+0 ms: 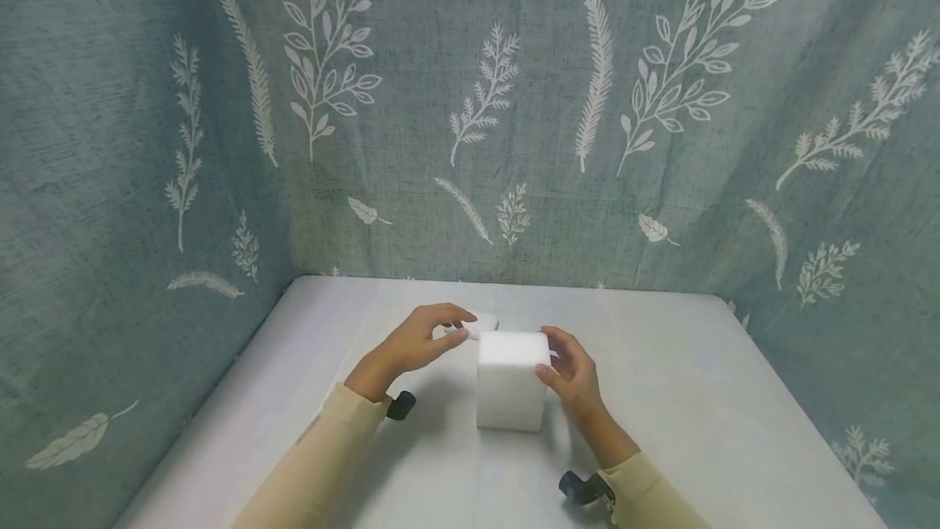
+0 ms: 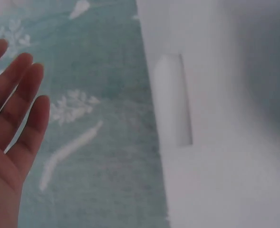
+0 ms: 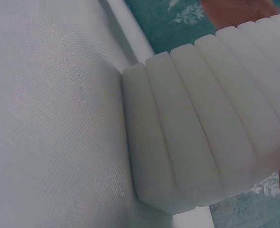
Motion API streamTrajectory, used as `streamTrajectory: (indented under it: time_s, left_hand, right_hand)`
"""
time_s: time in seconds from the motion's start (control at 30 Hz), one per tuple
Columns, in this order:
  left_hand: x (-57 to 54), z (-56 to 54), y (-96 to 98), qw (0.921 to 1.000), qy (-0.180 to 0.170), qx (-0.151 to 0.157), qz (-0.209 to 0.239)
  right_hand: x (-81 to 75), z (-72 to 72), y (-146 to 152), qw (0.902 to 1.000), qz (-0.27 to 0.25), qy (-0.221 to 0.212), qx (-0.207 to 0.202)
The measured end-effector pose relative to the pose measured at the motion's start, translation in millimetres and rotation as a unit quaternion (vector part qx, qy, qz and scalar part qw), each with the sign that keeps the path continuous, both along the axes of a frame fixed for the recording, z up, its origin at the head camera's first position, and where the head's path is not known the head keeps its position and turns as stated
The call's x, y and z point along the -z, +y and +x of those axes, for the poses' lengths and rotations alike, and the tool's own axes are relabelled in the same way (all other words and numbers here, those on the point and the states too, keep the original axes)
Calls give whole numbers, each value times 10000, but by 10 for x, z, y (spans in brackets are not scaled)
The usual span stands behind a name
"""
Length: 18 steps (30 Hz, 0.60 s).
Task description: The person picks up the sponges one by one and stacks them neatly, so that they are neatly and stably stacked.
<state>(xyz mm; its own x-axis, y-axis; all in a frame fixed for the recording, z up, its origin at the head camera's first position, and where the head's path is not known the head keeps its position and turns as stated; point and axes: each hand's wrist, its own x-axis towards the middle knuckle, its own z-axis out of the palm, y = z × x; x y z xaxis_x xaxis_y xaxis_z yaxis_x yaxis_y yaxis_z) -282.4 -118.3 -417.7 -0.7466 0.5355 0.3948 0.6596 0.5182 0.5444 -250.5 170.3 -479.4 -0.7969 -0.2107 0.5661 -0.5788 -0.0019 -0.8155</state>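
A tall stack of white sponges point(image 1: 510, 394) stands upright on the table, and the right wrist view shows its several layers point(image 3: 192, 128) pressed flat together. My right hand point(image 1: 576, 374) holds the upper right side of the stack, thumb at the front and fingers reaching round the back. To the left of the stack my left hand point(image 1: 414, 339) hovers with thumb and fingers apart and nothing between them. Close beyond its fingertips lies a loose white sponge point(image 1: 485, 322), partly hidden in the head view; the left wrist view shows a white sponge point(image 2: 170, 99) lying flat near the table edge.
The white-covered table point(image 1: 698, 398) reaches back to a green curtain point(image 1: 543, 227) with a white leaf print, which also hangs at both sides. Dark wrist cameras point(image 1: 580, 488) stick out from both beige sleeves point(image 1: 323, 447).
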Motion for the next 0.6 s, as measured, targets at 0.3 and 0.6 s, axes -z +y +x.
streamTrajectory:
  time_s: [0.3, 0.6]
  left_hand:
    - [279, -449, -150, 9965, -357, -663, -351]
    - [422, -770, -124, 9846, -1073, -1208, -662]
  right_hand:
    - [-43, 21, -8, 9998, -185, -52, 21]
    - [-42, 45, -2, 9998, -55, -92, 151]
